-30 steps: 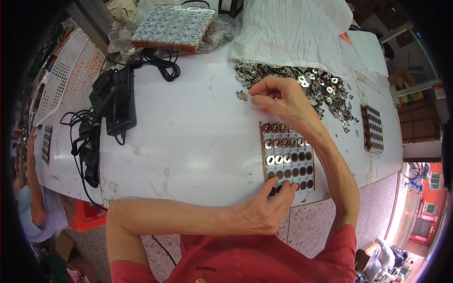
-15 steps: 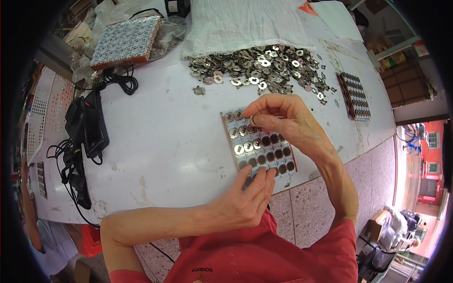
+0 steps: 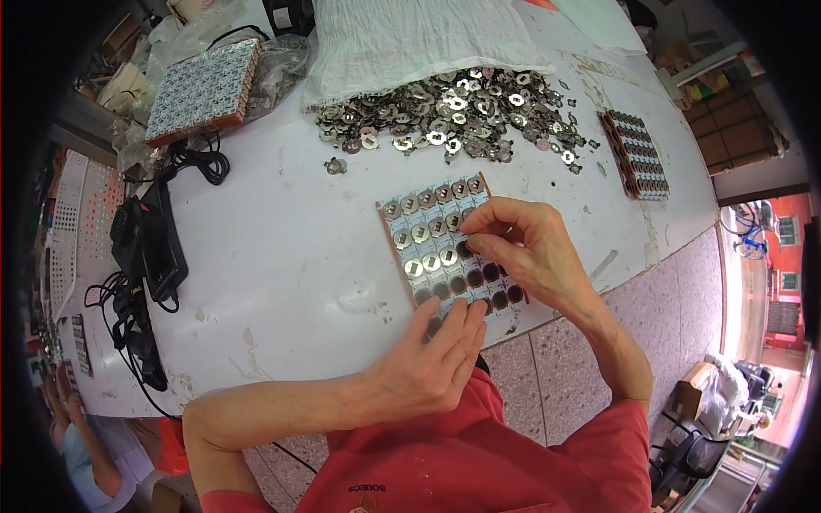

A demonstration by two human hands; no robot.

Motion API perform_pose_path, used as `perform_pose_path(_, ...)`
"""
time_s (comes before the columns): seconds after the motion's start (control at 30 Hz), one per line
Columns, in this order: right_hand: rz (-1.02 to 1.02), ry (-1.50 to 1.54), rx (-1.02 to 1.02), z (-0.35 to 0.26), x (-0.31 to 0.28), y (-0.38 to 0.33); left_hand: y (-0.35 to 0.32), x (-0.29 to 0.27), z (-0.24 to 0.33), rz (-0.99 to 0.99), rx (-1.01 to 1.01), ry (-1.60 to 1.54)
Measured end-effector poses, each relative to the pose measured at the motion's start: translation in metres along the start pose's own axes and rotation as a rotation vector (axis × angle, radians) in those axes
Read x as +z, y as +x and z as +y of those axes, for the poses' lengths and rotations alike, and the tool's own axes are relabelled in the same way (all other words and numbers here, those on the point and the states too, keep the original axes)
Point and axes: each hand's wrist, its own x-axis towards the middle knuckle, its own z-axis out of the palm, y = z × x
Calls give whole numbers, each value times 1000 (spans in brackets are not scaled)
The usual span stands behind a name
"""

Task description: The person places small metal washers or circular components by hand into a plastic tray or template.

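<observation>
A flat panel with copper-coloured side edges lies on the table in front of me. Shiny metal pieces with slotted centres fill its far rows and part of the middle row. Nearer rows show dark round spots. My right hand is closed in a pinch over the right part of the middle rows. A small metal piece seems to sit at its fingertips, mostly hidden. My left hand rests with fingers spread on the panel's near edge, covering some of the dark spots.
Loose metal pieces lie heaped beyond the panel, under a white cloth sack. Stacked panels stand at the right, another stack at the far left. A black device with cables lies left. Another person's arm shows lower left.
My right hand has come down from above the second row to the panel's middle rows, uncovering the far row. My left hand stays on the near edge. The whole view has shifted slightly.
</observation>
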Motion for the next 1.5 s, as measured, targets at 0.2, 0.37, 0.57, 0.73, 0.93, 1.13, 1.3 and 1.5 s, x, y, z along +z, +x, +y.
perform_pose_path(0.2,9,70,20,8,5,-1,0,0,0,-3,-2,6)
perform_pose_path(0.37,-22,-55,50,-3,5,-3,-1,1,0,0,-2,15)
perform_pose_path(0.57,11,-47,54,0,8,-6,-1,0,0,-6,-2,7)
perform_pose_path(0.73,25,-13,50,2,9,-2,0,0,0,-6,-5,-1)
perform_pose_path(0.93,49,-46,-2,2,8,-4,0,0,1,-3,-15,-11)
perform_pose_path(1.13,42,-239,-109,6,7,-6,0,0,2,-3,-21,-14)
perform_pose_path(1.3,81,-189,-160,18,8,-13,2,4,2,2,-22,0)
perform_pose_path(1.5,40,-176,-120,13,9,-9,0,-1,1,10,-21,24)
